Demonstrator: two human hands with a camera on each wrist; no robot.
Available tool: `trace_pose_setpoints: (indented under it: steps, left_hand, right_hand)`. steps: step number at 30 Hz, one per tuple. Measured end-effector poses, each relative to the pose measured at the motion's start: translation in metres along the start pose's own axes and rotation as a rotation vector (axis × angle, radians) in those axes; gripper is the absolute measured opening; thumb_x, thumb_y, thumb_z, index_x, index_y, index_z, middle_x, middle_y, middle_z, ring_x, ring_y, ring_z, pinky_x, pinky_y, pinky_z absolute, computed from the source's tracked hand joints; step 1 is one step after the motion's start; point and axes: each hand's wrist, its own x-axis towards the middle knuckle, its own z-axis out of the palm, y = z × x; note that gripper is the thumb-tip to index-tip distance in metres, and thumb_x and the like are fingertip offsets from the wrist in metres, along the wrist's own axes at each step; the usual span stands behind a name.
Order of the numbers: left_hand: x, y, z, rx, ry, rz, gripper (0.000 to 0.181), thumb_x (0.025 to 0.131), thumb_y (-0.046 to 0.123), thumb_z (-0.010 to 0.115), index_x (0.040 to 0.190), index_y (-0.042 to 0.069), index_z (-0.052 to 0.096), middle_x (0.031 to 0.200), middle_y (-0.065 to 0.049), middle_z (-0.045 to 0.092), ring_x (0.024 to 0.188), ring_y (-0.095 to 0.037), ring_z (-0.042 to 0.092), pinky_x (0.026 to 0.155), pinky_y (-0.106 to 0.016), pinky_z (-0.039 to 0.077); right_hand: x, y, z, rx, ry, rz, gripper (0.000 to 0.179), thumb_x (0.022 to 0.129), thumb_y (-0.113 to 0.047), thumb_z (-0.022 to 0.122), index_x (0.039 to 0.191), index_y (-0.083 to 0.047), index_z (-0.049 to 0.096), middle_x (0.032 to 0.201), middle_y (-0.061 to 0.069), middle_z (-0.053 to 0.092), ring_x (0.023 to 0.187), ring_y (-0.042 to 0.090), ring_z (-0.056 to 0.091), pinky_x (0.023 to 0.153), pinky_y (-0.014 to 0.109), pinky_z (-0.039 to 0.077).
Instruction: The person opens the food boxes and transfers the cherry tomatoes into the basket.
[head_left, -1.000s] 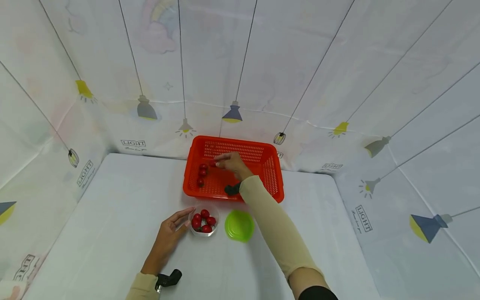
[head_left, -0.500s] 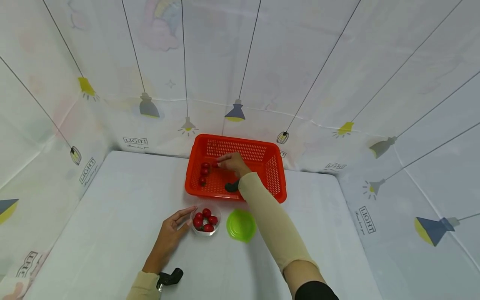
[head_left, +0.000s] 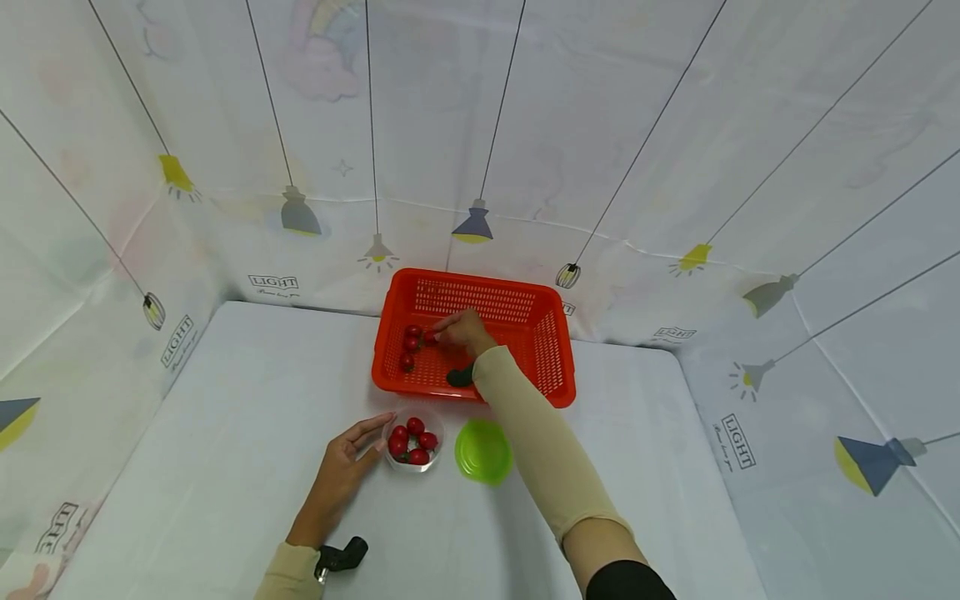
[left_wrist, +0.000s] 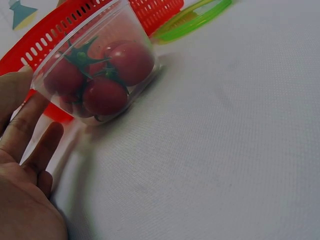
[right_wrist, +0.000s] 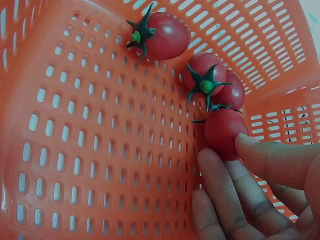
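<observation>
In the head view my right hand (head_left: 465, 331) reaches into a red plastic basket (head_left: 557, 342). Up close, its thumb and fingers pinch a cherry tomato (right_wrist: 223, 131) with a green stem. Several cherry tomatoes lie in the basket; one tomato (right_wrist: 167, 36) sits apart from the others. My left hand (head_left: 341, 468) stands beside a clear plastic cup (head_left: 409, 469), fingers extended and touching its left rim. Through the cup wall, red tomatoes (left_wrist: 105, 95) with green stems show.
A green lid (head_left: 483, 452) lies on the white table (head_left: 420, 533), right of the cup and in front of the basket. A printed white cloth wall (head_left: 465, 150) stands close behind the basket.
The right hand has shifted slightly within the basket, and the tomato at its fingertips now shows more clearly. The left hand stays by the cup. The head view has shifted slightly.
</observation>
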Motion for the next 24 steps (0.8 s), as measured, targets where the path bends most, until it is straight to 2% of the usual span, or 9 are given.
trace_pose_setpoints:
  steps: [3, 8, 13, 19, 24]
  left_hand:
    - [0.0, 0.0, 0.001, -0.003, -0.001, 0.002, 0.048, 0.103, 0.03, 0.072, 0.149, 0.025, 0.06, 0.158, 0.005, 0.058, 0.156, -0.017, 0.042, 0.132, -0.059, 0.02]
    - [0.0, 0.0, 0.001, -0.008, 0.001, 0.01, 0.047, 0.103, 0.028, 0.072, 0.148, 0.024, 0.06, 0.157, 0.004, 0.058, 0.157, -0.019, 0.041, 0.132, -0.062, 0.017]
    - [0.0, -0.001, 0.002, 0.015, 0.003, 0.015, 0.046, 0.104, 0.029, 0.071, 0.148, 0.025, 0.06, 0.158, 0.005, 0.058, 0.156, -0.017, 0.043, 0.132, -0.06, 0.02]
    - [0.0, -0.001, 0.001, 0.03, 0.005, 0.011, 0.046, 0.104, 0.029, 0.07, 0.149, 0.024, 0.06, 0.158, 0.004, 0.058, 0.155, -0.017, 0.044, 0.131, -0.061, 0.02]
    - [0.0, 0.0, 0.001, 0.016, 0.008, 0.003, 0.046, 0.103, 0.03, 0.071, 0.148, 0.025, 0.06, 0.157, 0.005, 0.058, 0.155, -0.019, 0.044, 0.132, -0.061, 0.02]
  right_hand:
    - [-0.002, -0.001, 0.0, 0.001, 0.006, 0.002, 0.025, 0.092, 0.002, 0.077, 0.116, -0.004, 0.082, 0.121, 0.012, 0.078, 0.102, 0.023, 0.07, 0.084, 0.033, 0.061]
    - [-0.005, -0.002, 0.0, -0.03, 0.01, -0.004, 0.026, 0.093, 0.004, 0.075, 0.118, -0.002, 0.08, 0.121, 0.014, 0.078, 0.098, 0.023, 0.07, 0.087, 0.036, 0.061]
    - [-0.007, -0.003, -0.002, -0.098, 0.066, -0.001, 0.022, 0.093, 0.004, 0.076, 0.113, -0.002, 0.082, 0.117, 0.014, 0.078, 0.095, 0.024, 0.072, 0.085, 0.038, 0.063]
    - [-0.011, -0.006, -0.007, -0.235, 0.13, -0.044, 0.018, 0.092, -0.001, 0.077, 0.109, -0.004, 0.083, 0.116, 0.013, 0.078, 0.101, 0.028, 0.071, 0.081, 0.038, 0.062]
    - [-0.017, -0.01, -0.011, -0.273, 0.163, -0.081, 0.017, 0.091, -0.003, 0.079, 0.108, -0.004, 0.083, 0.118, 0.013, 0.078, 0.109, 0.03, 0.071, 0.085, 0.039, 0.062]
